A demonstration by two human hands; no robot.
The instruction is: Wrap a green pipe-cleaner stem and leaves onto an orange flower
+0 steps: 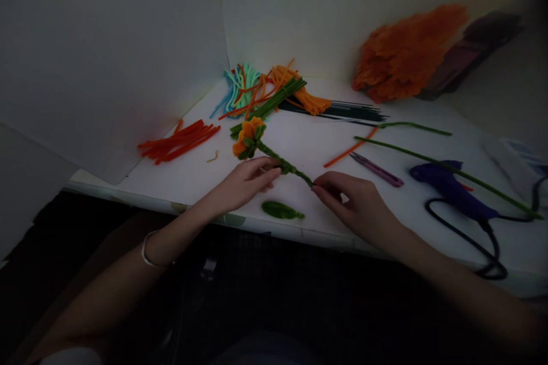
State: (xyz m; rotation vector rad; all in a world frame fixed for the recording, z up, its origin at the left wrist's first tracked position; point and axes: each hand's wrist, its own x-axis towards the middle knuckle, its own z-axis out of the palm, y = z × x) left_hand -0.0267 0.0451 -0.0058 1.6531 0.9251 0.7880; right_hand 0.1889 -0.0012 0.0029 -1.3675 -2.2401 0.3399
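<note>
Between my hands is a pipe-cleaner flower (248, 136) with orange petals and a green wrapped stem, its head pointing up and to the left. The fingers of my left hand (246, 182) are closed around the stem partway along. My right hand (353, 197) pinches the stem's lower end between thumb and fingertips. Below the stem, on the white table (205, 182), lies a green pipe-cleaner leaf (281, 210), apart from both hands.
Red pipe cleaners (177, 141) lie at left, an orange bundle (314, 101) and green bundle (278, 100) behind. At right are pink-handled tweezers (379, 171), a long green pipe cleaner (445, 167) and a blue glue gun (456, 188) with its cord. An orange fluffy bunch (406, 54) stands at the back.
</note>
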